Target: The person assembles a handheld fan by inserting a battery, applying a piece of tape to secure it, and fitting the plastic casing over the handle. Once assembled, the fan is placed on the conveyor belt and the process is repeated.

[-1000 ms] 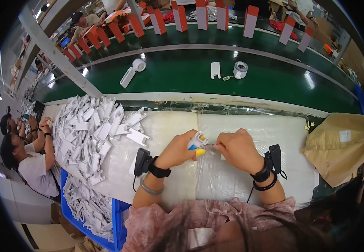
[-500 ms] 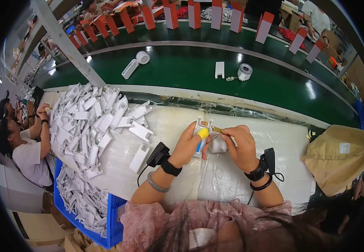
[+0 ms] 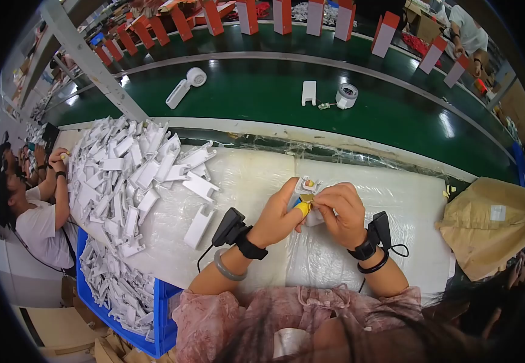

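My left hand (image 3: 274, 219), with a yellow cover on the thumb, is closed around a small white plastic housing (image 3: 299, 185) above the plastic-covered bench. A bit of blue shows inside the housing beside the thumb. My right hand (image 3: 342, 210) pinches a small flat gold-brown piece (image 3: 307, 197) at the housing's open end. The fingers partly hide both parts. A white rounded part under the hands is mostly covered, and I cannot tell whether it is joined to the housing. A pile of white plastic shells (image 3: 126, 163) lies left of my hands, with one loose shell (image 3: 199, 227) nearest my left wrist.
A blue bin (image 3: 164, 314) of white shells stands at lower left. On the green conveyor (image 3: 244, 97) lie a white handheld fan (image 3: 187, 88), a white shell and a round unit (image 3: 346, 95). Orange-and-white boxes line the far side. Brown paper (image 3: 486, 227) lies right; a person sits left.
My right hand has brought the gold-brown piece left and down against the housing, which my left hand has turned and moved slightly right. The conveyor items appear slightly farther left.
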Action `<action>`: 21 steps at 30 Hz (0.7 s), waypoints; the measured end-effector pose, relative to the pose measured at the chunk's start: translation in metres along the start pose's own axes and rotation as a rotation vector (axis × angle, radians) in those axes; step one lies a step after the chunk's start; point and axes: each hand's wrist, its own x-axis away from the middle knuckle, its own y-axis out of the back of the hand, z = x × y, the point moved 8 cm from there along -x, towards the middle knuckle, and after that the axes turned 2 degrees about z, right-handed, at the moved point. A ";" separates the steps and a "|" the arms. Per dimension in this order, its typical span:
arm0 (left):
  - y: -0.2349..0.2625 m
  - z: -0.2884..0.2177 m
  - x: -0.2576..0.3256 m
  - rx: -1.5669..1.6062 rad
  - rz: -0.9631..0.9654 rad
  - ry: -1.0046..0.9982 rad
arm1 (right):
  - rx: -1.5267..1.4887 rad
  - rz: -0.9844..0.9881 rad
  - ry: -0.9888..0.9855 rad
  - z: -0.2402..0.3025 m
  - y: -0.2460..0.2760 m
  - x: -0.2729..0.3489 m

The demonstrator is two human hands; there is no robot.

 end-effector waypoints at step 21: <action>0.001 -0.007 0.002 -0.260 -0.037 -0.082 | 0.003 -0.017 -0.004 -0.005 0.000 0.005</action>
